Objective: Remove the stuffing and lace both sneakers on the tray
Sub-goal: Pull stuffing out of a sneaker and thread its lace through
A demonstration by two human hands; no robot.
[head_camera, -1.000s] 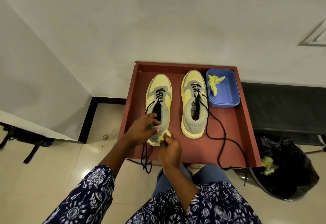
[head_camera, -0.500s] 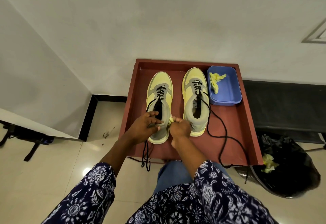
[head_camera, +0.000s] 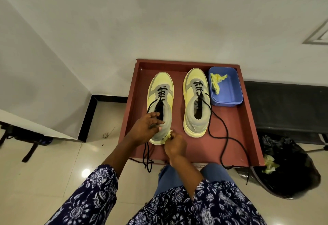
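Head view: red tray [head_camera: 248, 136] holds two yellow-grey sneakers side by side. Left hand [head_camera: 143, 129] grips the collar of the left sneaker [head_camera: 162, 90], fingers curled over its rim. Right hand [head_camera: 174, 145] pinches yellow stuffing [head_camera: 167, 136] at that sneaker's heel. Right sneaker [head_camera: 195, 100] sits just beside it, black lace [head_camera: 225, 136] trailing across the tray. Blue bin [head_camera: 230, 90] in the tray's far right corner holds more stuffing.

No lettering, brand name, number or sign can be read anywhere in the scene. A small pale mark sits on the insole inside the right sneaker [head_camera: 196, 100], but it is too small and blurred to make out. The left sneaker [head_camera: 161, 99], the blue plastic tub [head_camera: 229, 90] and the red-brown tray [head_camera: 248, 118] carry no legible label.
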